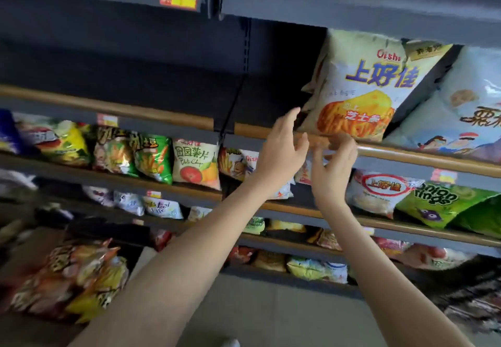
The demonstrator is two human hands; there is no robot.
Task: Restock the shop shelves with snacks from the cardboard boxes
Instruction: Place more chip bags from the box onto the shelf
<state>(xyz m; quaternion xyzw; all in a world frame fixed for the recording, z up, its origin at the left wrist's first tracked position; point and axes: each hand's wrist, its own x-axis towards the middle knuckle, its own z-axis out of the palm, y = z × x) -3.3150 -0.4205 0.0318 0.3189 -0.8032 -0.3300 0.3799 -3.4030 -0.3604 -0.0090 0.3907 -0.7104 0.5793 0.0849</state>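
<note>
Dark shop shelves (pixel 135 61) filled the view. Just below the yellow Oishi bag (pixel 360 89), the left hand (pixel 282 148) and right hand (pixel 334 167) hovered, each grip apart and holding nothing.

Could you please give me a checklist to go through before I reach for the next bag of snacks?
1. Yellow Oishi bag sits behind the wooden rail: ok.
2. Its label faces out: ok.
3. It stands straight: not ok, it seems to lean toward the pale blue bag.
4. Left hand free: ok, fingers spread, holding nothing.
5. Right hand free: ok, fingers loose by the rail.
6. More snack bags within reach: cannot tell; a pile lies at lower left.
</note>
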